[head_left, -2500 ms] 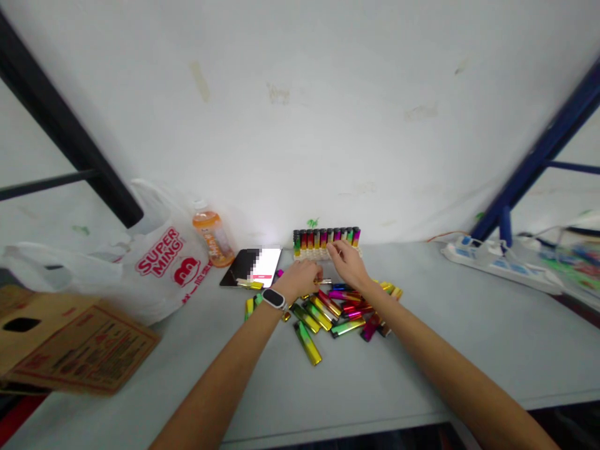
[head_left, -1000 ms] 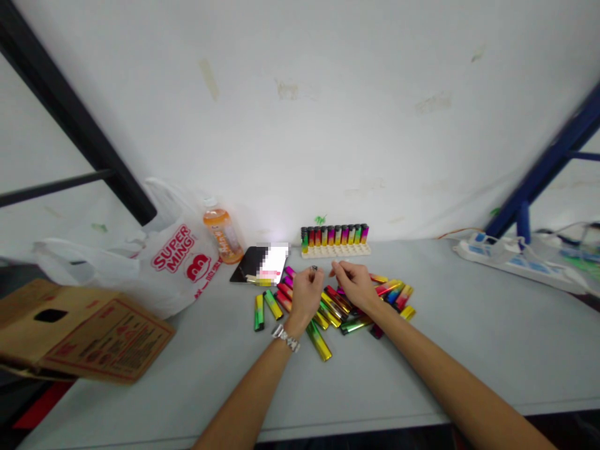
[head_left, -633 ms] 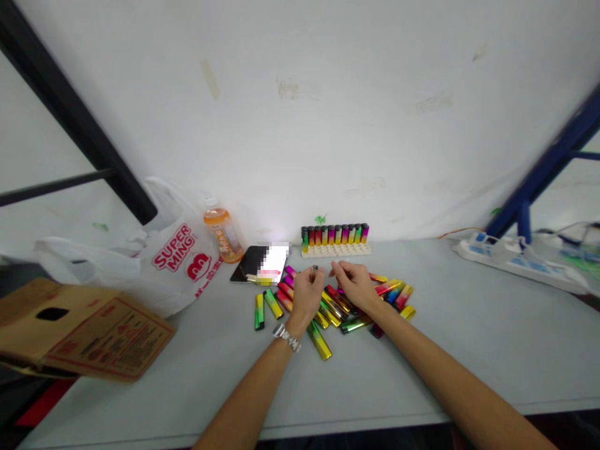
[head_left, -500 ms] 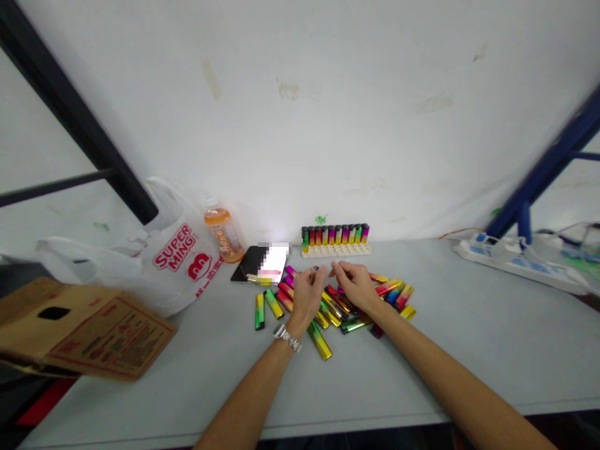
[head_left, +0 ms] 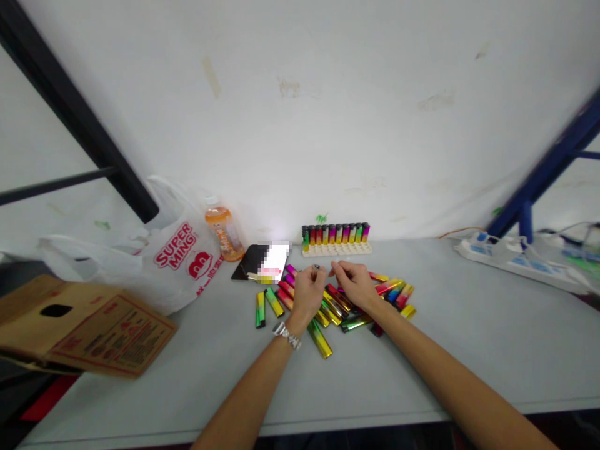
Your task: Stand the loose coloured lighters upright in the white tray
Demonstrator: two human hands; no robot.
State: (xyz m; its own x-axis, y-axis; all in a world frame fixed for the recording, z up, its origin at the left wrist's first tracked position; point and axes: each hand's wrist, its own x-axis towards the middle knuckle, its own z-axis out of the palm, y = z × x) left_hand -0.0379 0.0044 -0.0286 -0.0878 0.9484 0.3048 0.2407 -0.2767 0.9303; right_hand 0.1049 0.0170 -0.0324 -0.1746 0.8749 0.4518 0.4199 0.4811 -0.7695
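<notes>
My left hand (head_left: 306, 292) is curled around a lighter (head_left: 316, 269), whose dark top sticks out above the fingers. My right hand (head_left: 355, 282) is beside it, its fingers pinched together close to that lighter's top; what they hold, if anything, is too small to see. Both hands hover over a pile of several coloured lighters (head_left: 328, 303) lying on the grey table (head_left: 469, 350). Behind them, against the wall, a white tray (head_left: 337, 250) holds a row of several upright lighters (head_left: 335, 234).
A phone (head_left: 262, 262) lies left of the tray. An orange drink bottle (head_left: 224, 234) and a white plastic bag (head_left: 173, 256) stand further left, with a cardboard box (head_left: 79, 328) at the table's left edge. A white power strip (head_left: 510, 259) lies at the right.
Both hands drew back from the tray to above the pile, the left one now holding a lighter upright. Over the last second they have stayed almost still.
</notes>
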